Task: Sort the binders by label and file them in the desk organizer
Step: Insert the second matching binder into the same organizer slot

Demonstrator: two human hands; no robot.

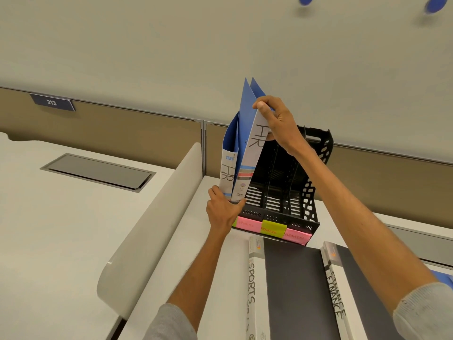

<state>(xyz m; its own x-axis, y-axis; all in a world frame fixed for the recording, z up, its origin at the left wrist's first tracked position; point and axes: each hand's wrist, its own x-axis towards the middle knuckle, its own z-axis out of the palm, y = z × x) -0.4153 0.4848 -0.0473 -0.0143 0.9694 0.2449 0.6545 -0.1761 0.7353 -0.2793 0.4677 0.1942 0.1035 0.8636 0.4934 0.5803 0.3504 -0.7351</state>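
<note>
I am holding a blue HR binder [250,153] tilted in the leftmost slot of the black desk organizer [316,168], with my right hand [277,121] pinching its top corner, thumb on the spine. My left hand [224,212] is gripping the foot of the first HR binder [226,173], which is standing in that same slot. The thin covers are looking light, slick and floppy, so I am judging the stiffer spine the safest hold. The SPORTS binder [252,278] and FINANCE binder [335,290] are lying flat just in front of the organizer.

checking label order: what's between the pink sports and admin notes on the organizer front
A yellow-green FINANCE note sits between them on the black organizer front lip; the head view shows it.
</note>
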